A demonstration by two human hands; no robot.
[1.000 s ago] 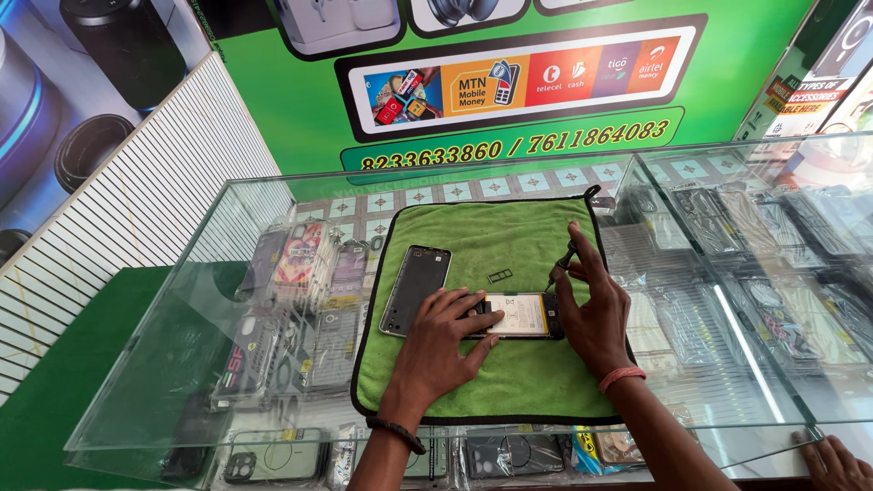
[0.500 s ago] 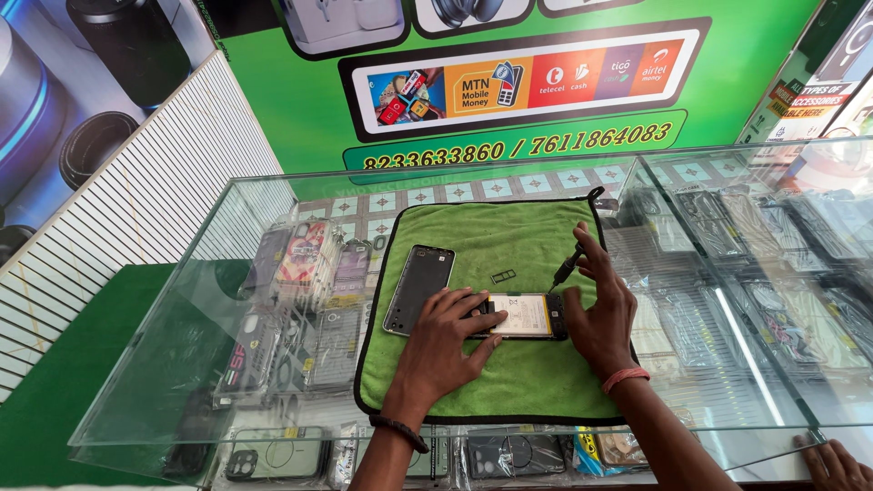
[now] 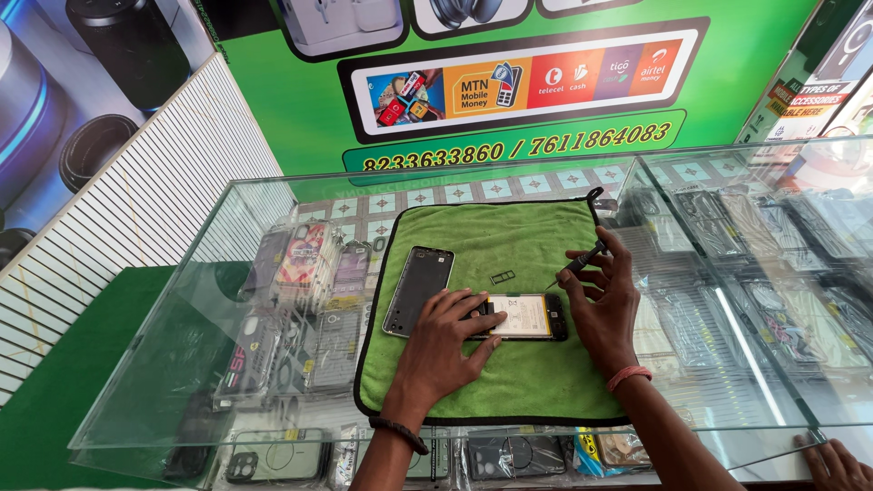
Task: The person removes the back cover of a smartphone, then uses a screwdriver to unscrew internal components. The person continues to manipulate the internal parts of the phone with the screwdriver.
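green wall w/ a big poster of gadgets runs behind everything; white slatted panel on the left side, green floor below it. glass display case fills most of the view, the biggest container here: under its top sit rows of phone covers in clear packets, more packets on the right side & along the front edge.

on the glass top lies a green cloth w/ black trim, a small loop at its far right corner. on the cloth, left of centre, a phone back cover lies inner side up, just beside the left hand. tiny sim tray lies alone near mid cloth.

opened phone lies flat on the cloth, innards up, between the two hands. left hand is pressed down on the phone's left end, fingers spread, pinning it. right hand is pinched round a thin screwdriver, tip pointing down-left toward the phone's top edge; can't tell if the tip touches. hands are apart, phone between them.

another person's hand shows at the bottom right corner, resting by the case edge.
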